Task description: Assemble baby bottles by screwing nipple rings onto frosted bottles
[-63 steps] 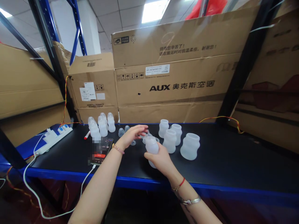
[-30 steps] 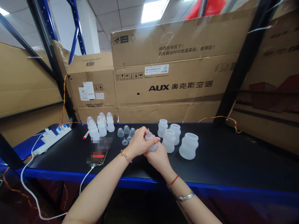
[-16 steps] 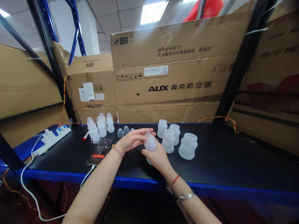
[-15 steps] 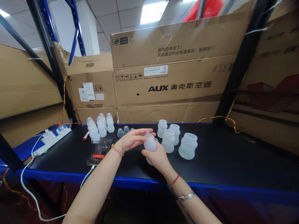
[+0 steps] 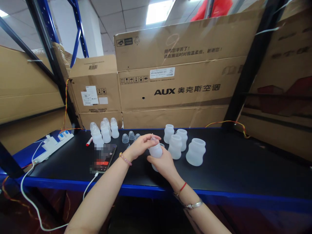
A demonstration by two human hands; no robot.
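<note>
A frosted translucent silicone bottle (image 5: 155,151) is held above the black bench top (image 5: 219,162), its narrow top pointing up and its base showing below my fingers. My right hand (image 5: 162,162) cups it from underneath. My left hand (image 5: 140,146) reaches across from the left, with its fingertips around the bottle's narrow top. Several small clear teats (image 5: 131,136) stand just left of my fingers. Several wide frosted bottle bodies (image 5: 175,147) stand to the right of my right hand. Several capped bottles (image 5: 106,134) are grouped further left.
A phone with a blurred screen (image 5: 103,158) lies on a white charging cable near my left wrist. A red marker (image 5: 89,141) and a white power strip (image 5: 55,148) are at the left. Cardboard boxes (image 5: 170,87) line the back, within a blue steel rack (image 5: 78,29).
My left hand has drawn back from wrapping over the bottle and now touches only its narrow top. My right hand still cups the bottle, and the view has barely shifted.
</note>
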